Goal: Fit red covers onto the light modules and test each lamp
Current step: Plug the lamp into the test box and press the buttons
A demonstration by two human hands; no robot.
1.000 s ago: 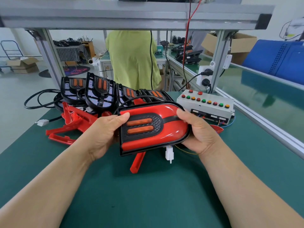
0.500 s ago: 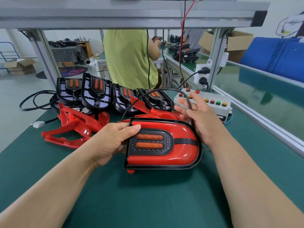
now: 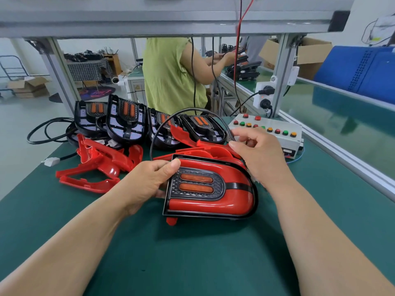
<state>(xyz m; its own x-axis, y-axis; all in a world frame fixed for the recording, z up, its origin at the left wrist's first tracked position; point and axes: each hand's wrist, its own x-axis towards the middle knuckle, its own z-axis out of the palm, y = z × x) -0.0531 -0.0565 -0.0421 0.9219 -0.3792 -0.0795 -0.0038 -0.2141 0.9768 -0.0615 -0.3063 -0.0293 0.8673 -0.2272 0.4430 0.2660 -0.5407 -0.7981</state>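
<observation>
Your left hand (image 3: 147,180) grips the left end of the covered lamp (image 3: 213,201), which lies flat on the green tabletop (image 3: 192,253). Your right hand (image 3: 260,154) curls at the cable (image 3: 171,116) end beside the button box (image 3: 286,137); I cannot tell whether it pinches. 4 bare modules (image 3: 128,120) and loose red covers (image 3: 100,163) lie behind.

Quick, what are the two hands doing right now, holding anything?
Left hand: grips the red-covered lamp by its end.
Right hand: pinches the black cable, it seems.
</observation>
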